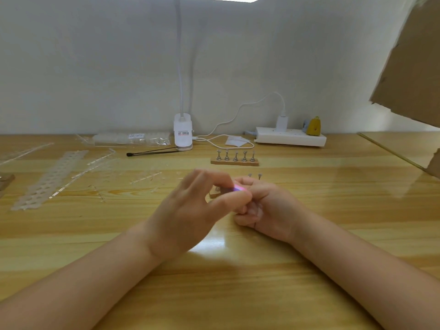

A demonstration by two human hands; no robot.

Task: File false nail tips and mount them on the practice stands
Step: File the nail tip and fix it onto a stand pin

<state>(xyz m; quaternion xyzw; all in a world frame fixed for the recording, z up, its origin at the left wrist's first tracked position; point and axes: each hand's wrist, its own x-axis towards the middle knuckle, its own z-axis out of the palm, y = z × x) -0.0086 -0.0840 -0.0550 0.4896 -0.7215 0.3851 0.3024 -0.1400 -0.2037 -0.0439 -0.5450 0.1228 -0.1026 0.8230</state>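
Crosswise, pink nail file (234, 188) spans both hands' pinching fingers.

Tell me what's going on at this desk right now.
A person is working with both hands close together over a wooden desk. The right hand is curled round a pink file, and the left hand pinches something small against it, too hidden to make out. Behind them a wooden stand holds five metal holders with no nail tips visible on them. Strips of clear tips lie off to the left.
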